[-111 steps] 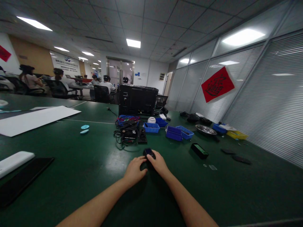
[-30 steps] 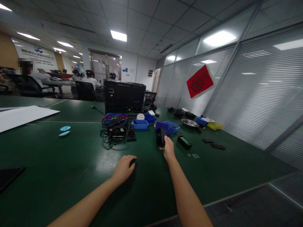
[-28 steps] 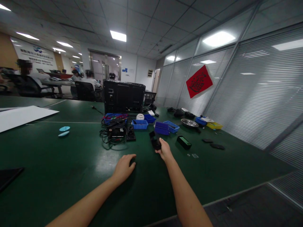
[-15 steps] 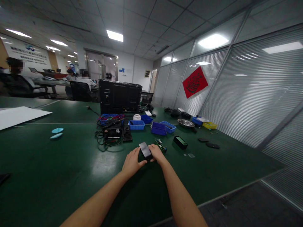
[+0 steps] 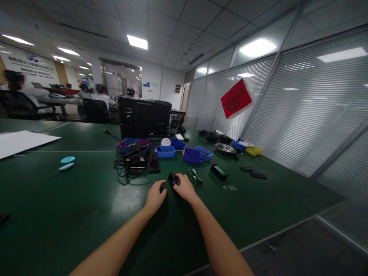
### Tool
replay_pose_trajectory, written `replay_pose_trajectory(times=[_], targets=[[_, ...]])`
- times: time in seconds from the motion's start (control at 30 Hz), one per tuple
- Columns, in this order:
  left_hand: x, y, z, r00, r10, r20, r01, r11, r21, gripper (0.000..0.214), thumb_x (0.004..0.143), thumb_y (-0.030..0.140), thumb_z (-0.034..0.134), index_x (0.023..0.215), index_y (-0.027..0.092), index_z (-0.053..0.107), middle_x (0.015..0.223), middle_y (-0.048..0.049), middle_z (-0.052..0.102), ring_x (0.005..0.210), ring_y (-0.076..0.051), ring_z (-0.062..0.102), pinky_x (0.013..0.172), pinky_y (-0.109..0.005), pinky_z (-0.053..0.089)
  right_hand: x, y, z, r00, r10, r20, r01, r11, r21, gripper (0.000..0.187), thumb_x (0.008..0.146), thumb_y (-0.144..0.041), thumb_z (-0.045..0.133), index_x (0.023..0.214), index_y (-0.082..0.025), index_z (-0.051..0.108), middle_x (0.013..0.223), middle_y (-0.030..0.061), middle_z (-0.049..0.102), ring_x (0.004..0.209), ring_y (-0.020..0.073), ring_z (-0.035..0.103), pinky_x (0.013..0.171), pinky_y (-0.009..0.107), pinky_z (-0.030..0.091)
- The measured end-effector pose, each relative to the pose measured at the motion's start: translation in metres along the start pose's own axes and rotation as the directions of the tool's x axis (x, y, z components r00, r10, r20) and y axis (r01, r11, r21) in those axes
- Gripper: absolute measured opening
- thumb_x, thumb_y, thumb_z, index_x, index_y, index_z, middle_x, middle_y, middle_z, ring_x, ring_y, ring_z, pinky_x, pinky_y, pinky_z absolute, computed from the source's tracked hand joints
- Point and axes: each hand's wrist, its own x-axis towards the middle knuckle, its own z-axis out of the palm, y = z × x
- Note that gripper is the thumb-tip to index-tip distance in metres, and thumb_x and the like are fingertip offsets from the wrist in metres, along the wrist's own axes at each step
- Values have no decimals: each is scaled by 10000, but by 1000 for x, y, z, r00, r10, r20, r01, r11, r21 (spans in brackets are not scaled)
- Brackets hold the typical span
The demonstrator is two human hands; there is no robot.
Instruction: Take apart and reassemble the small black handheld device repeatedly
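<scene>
Both my hands rest on the green table (image 5: 86,207) in front of me. My right hand (image 5: 184,188) is closed around a small black casing (image 5: 172,179), which stands on the table under its fingers. My left hand (image 5: 155,197) lies just left of the casing, fingers curled, with a dark bit showing at its fingertips that I cannot make out. A small green circuit board (image 5: 194,176) lies just right of my right hand. A black box with a green top (image 5: 219,172) sits further right.
Behind the hands lie a black device with tangled cables (image 5: 135,163), several blue bins (image 5: 198,154), a metal bowl (image 5: 225,148), a yellow tray (image 5: 253,151) and a black computer case (image 5: 143,117). White board (image 5: 20,142) at the left. People sit at far desks.
My right hand carried the black casing out to the right, left the green circuit board there, then brought the casing back. Both hands have lowered it to the table.
</scene>
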Motion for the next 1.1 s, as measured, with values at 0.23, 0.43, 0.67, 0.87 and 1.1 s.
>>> replay_pose_trajectory(times=[0.23, 0.43, 0.67, 0.87, 1.1], targets=[[1, -1, 4, 997, 12, -77, -12, 1000, 5, 558, 702, 233, 535, 1235, 174, 384, 1279, -81, 443, 1187, -195, 409, 986, -343, 345, 14, 15, 4, 996, 66, 52, -75, 979, 188, 285, 751, -290, 417, 693, -140, 652, 614, 19, 606, 579, 129, 533, 516, 202, 352], [1, -2, 3, 999, -36, 11, 36, 999, 21, 789, 656, 199, 568, 1348, 187, 188, 1349, -81, 382, 1234, -200, 361, 1016, -327, 298, 10, 17, 0, 987, -108, 117, 87, 982, 169, 246, 725, -292, 486, 629, -145, 659, 556, -11, 582, 575, 117, 512, 531, 191, 331], [1, -1, 0, 997, -26, 66, 28, 999, -19, 731, 642, 184, 572, 1310, 173, 275, 1210, -68, 520, 1128, -182, 468, 972, -301, 331, 15, 23, -21, 988, -16, -156, 31, 995, 91, 424, 818, -426, 353, 680, -155, 649, 644, 22, 605, 625, 140, 524, 577, 212, 357], [0, -2, -2, 996, 25, 80, -27, 999, 18, 587, 650, 218, 571, 1219, 184, 431, 1206, -56, 503, 1090, -185, 484, 941, -288, 356, 19, 53, -50, 892, 229, -391, -295, 948, -118, 373, 837, -364, 311, 964, -201, 621, 1003, 91, 595, 927, 214, 518, 724, 268, 375], [-1, 0, -4, 995, 25, 92, -27, 999, 25, 581, 666, 242, 563, 1228, 184, 428, 1197, -57, 505, 1076, -184, 488, 935, -284, 357, 24, 63, -31, 950, 248, -192, -294, 916, -272, 470, 723, -408, 533, 1135, -183, 502, 1056, 116, 564, 969, 255, 513, 763, 318, 389]])
